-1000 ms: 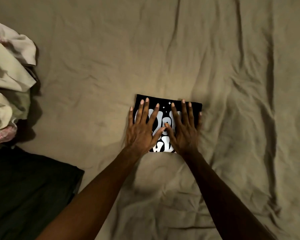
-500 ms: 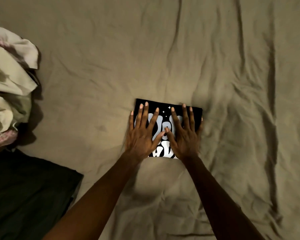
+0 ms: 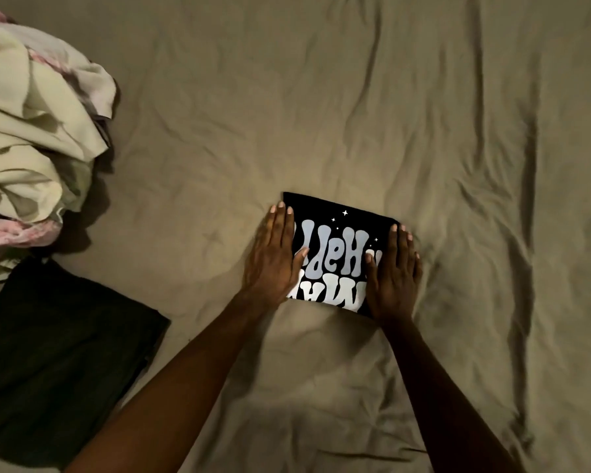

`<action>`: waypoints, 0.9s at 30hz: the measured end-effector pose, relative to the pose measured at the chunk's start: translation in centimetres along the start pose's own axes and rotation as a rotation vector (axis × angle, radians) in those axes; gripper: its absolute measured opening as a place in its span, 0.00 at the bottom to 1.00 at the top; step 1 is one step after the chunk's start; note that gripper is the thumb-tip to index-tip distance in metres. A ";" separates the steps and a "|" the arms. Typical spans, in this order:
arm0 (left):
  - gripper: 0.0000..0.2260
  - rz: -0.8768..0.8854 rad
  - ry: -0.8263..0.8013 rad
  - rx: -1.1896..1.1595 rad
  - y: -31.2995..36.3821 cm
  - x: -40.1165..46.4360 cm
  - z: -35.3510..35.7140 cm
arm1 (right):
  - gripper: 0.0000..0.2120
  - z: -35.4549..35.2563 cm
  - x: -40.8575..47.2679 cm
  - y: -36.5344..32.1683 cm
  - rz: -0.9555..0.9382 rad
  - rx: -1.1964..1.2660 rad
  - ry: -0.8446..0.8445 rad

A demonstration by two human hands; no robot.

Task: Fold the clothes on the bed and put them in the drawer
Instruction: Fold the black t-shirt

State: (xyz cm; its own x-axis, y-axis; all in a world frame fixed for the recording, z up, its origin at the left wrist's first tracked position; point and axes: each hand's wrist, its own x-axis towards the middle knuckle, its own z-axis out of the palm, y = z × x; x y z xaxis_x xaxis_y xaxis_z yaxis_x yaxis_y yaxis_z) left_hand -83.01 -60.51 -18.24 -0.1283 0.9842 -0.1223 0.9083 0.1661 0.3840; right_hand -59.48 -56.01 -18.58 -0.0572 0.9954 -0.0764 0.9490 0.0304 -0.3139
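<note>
A folded black shirt with pale bubble lettering and small stars lies as a small rectangle on the beige bed sheet. My left hand lies flat along the shirt's left edge, fingers straight and together, thumb over the print. Along the right edge my right hand lies flat the same way. Both hands flank the shirt and leave its middle uncovered.
A loose heap of cream and pink clothes sits at the left edge of the bed. Below it lies a flat dark garment. The wrinkled sheet stretches out above and to the right of the shirt.
Both hands were side by side on top of the shirt; they have slid apart to its left and right edges, uncovering the lettering.
</note>
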 end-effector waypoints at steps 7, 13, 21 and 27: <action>0.24 -0.348 0.169 -0.441 1.7 -1.5 -2.1 | 0.27 -2.2 -2.3 -0.4 0.228 0.575 0.050; 0.23 -0.621 0.016 -0.680 2.2 0.2 -3.2 | 0.18 -4.2 -0.4 -2.4 0.652 1.129 -0.181; 0.18 -0.655 -0.228 -1.331 -0.6 -1.8 -4.7 | 0.18 -6.1 -1.2 -3.5 0.813 1.381 -0.441; 0.14 -0.684 -0.200 -1.407 -2.8 -8.0 -5.3 | 0.20 -6.0 -3.7 -4.8 0.873 1.359 -0.594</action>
State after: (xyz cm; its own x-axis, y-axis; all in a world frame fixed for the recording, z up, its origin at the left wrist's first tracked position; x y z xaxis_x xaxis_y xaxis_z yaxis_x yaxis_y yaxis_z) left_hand -86.64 -68.49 -13.47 -0.1867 0.6969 -0.6925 -0.3951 0.5921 0.7024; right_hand -61.99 -59.30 -11.09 -0.1026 0.4977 -0.8613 -0.1457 -0.8640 -0.4820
